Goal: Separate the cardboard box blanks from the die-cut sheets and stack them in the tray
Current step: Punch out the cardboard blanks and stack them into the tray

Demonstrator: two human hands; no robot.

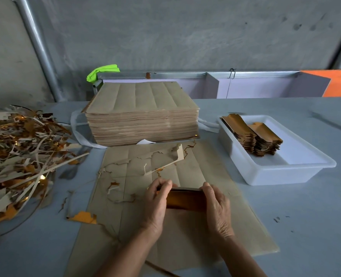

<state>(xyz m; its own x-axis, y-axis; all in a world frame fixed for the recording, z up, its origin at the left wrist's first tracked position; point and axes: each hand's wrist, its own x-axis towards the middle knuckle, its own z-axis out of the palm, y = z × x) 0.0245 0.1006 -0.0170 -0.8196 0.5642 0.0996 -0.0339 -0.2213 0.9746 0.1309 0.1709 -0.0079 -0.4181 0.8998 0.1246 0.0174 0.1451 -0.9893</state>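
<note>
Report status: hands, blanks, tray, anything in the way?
Left hand and right hand both grip a bundle of blanks. Tray holds two stacks. Scrap strips lie ahead on the sheet.

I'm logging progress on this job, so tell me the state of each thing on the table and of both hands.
Left hand: gripping the left end of the blanks.
Right hand: gripping the right end.
Blanks: small bundle held between both hands, above the sheet.
Sheet: lying flat, scrap strips on it.
Sheet stack: tall, neat.
Tray: partly filled, two stacks of blanks at its far end.
Scrap pile: loose heap, left side.
</note>
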